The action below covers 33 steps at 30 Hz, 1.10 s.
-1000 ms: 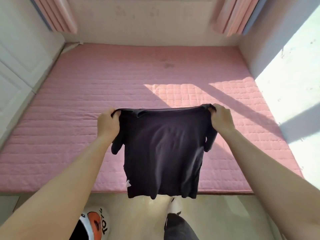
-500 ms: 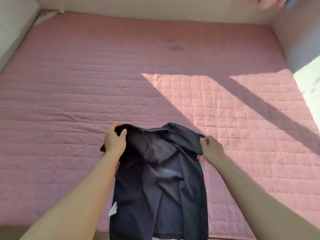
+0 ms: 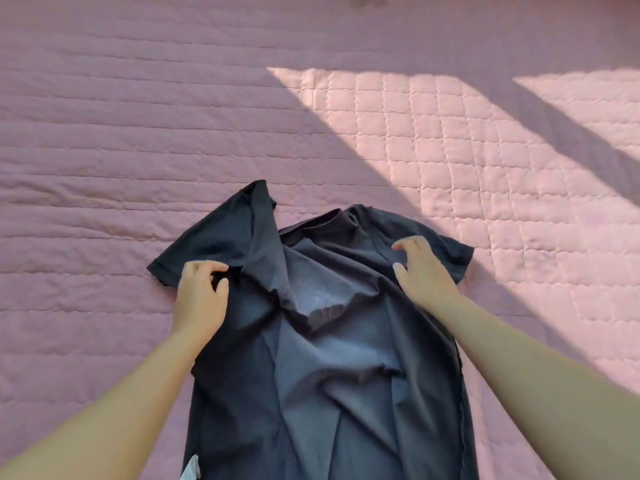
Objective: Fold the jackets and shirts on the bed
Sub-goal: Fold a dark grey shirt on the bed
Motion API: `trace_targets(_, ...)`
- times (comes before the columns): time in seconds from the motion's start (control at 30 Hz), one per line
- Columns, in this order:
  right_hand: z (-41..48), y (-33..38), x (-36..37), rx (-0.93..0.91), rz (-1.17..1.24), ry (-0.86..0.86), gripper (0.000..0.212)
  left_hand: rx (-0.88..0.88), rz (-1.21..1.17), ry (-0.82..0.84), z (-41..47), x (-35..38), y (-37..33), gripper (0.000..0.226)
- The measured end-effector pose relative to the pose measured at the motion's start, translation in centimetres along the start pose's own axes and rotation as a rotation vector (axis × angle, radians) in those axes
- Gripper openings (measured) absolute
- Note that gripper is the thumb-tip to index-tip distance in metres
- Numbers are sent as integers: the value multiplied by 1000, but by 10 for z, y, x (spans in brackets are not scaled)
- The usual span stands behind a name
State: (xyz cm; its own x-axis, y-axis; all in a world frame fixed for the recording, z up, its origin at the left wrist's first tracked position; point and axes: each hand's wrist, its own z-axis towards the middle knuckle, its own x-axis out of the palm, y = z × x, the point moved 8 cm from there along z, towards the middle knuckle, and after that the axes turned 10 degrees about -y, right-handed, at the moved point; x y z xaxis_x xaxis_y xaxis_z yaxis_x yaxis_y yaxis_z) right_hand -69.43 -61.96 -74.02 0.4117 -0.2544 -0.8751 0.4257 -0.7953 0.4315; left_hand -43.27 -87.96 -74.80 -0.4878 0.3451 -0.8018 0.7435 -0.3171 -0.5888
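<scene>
Dark navy short-sleeved T-shirt (image 3: 329,358) lies rumpled on the pink quilted bed (image 3: 104,133); my left hand (image 3: 201,296) pinches its sleeve (image 3: 194,251), my right hand (image 3: 424,268) rests loose-fingered. Bunched chest fabric may get creased into the fold.

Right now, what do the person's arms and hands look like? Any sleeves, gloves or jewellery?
The left forearm and right forearm are bare as far as the frame shows, with no sleeve edge in view. The left hand and right hand wear no gloves. No watch, bracelet, ring or marking shows on either.
</scene>
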Motion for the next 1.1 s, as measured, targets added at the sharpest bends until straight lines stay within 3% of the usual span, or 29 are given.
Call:
trace_targets(0.17,54,46,30,-147,-15,7,48,112,-50,-11,57,35,-35,33)
trace_targets(0.33,61,54,61,-175,-110,-47,71,-1,26,116,89,63,-34,74)
trace_targets(0.4,63,50,65,-118,-176,-91,61,-60,-16,150,102,65,-24,81)
trace_targets(0.47,71,46,70,-57,-116,-41,26,-114,-35,170,114,63,-16,75)
trace_targets(0.53,78,36,79,116,180,100,5,-132,-27,176,125,59,-11,58)
trace_targets(0.6,84,28,78,307,470,169,5,-156,-70,183,133,56,-12,61)
trace_targets(0.7,97,16,48,469,722,-35,9,-255,-170,300,132,67,-16,74)
trace_targets(0.8,104,-11,18,649,892,-249,14,-297,-142,371,123,85,-19,51)
trace_targets(0.87,103,-27,7,740,943,-255,22,-319,-157,381,123,92,-21,36)
trace_targets(0.97,102,-37,0,790,919,-192,26,-352,-307,357,131,89,-29,27)
trace_targets(1.1,132,-23,-25,706,1001,-249,21,-306,-424,146,160,62,-47,32)
